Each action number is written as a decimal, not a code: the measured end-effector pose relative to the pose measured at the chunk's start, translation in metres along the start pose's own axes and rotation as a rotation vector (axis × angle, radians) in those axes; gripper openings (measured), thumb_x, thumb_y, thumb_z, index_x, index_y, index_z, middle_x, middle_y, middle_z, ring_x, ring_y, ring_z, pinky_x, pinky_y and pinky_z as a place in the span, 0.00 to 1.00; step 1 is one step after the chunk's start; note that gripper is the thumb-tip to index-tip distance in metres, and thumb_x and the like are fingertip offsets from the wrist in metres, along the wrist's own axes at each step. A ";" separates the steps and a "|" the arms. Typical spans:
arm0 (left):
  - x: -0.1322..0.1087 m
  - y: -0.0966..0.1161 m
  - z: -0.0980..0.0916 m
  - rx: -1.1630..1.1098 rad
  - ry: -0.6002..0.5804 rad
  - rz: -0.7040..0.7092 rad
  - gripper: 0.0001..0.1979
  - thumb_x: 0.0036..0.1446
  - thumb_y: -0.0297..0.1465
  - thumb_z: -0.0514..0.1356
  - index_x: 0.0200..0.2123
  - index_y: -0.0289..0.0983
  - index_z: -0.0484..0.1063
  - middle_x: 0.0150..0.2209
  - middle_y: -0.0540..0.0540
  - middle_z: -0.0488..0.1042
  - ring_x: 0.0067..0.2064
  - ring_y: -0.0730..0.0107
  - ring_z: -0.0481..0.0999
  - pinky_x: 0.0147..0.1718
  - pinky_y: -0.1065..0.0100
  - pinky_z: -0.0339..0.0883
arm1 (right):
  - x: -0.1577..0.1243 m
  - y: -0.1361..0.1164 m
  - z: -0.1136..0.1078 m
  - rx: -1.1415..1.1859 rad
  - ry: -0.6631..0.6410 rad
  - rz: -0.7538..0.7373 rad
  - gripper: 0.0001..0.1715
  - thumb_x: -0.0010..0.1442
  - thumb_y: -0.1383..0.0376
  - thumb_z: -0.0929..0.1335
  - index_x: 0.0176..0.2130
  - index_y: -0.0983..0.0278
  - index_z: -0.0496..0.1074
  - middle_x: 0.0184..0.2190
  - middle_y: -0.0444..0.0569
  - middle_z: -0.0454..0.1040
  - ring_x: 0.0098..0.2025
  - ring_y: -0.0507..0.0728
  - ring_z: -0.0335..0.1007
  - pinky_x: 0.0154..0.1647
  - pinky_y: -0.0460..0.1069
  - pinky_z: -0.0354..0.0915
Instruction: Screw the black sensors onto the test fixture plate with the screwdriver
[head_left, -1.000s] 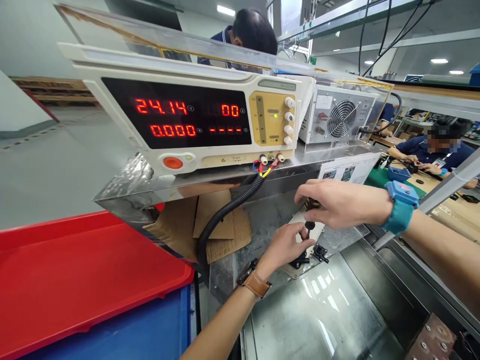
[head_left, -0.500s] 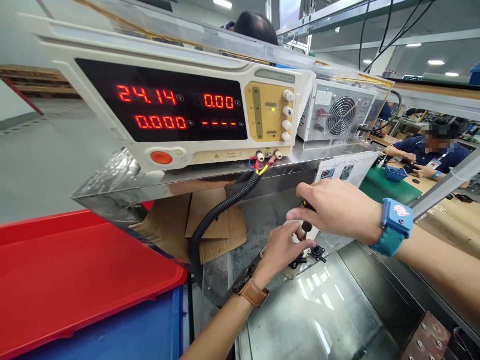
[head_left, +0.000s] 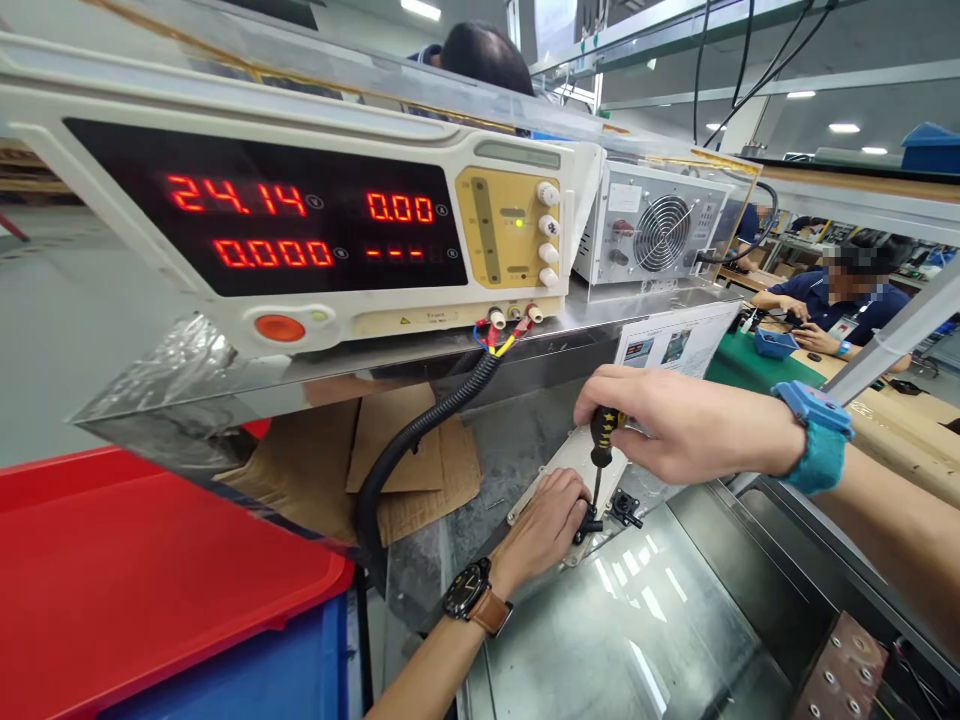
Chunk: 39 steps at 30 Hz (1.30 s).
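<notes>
My right hand [head_left: 675,420] is closed round the black handle of a screwdriver [head_left: 600,445], held upright with its tip down on a small black clamp part [head_left: 589,525]. My left hand [head_left: 544,525] is closed on that black part, steadying it on a pale metal plate [head_left: 562,460] that lies on the steel bench. A second black clamp [head_left: 624,508] sits just to the right of the tip. A blue wrist strap [head_left: 817,435] is on my right wrist and a brown-strapped watch [head_left: 472,598] on my left.
A power supply [head_left: 315,220] with red digits stands on a steel shelf above, its black corrugated cable [head_left: 409,440] dropping to the bench. A red lid on a blue bin [head_left: 150,590] is at the left. A fan unit [head_left: 660,235] stands behind. Other people work at the right [head_left: 840,300] and behind [head_left: 480,55].
The screwdriver's tip has come down onto the black part and my left hand has slid down to grip it. My view has shifted right and closer.
</notes>
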<state>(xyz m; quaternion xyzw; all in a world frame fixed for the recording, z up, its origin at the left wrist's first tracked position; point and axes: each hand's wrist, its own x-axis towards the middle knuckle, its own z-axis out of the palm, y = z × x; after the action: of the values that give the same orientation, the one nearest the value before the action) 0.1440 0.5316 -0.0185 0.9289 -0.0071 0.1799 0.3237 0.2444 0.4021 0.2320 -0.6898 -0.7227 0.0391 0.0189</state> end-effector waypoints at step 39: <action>-0.045 0.006 -0.027 0.137 -0.023 -0.256 0.08 0.66 0.26 0.53 0.42 0.39 0.72 0.43 0.48 0.75 0.45 0.62 0.73 0.47 0.58 0.62 | -0.008 -0.007 0.009 -0.005 0.398 0.048 0.05 0.65 0.66 0.67 0.38 0.65 0.72 0.33 0.48 0.74 0.34 0.53 0.68 0.35 0.48 0.58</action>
<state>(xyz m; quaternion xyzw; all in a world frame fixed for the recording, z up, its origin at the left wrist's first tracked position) 0.0924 0.5385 -0.0112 0.9441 0.1200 0.1268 0.2798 0.2375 0.3940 0.2237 -0.7009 -0.6882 -0.0997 0.1587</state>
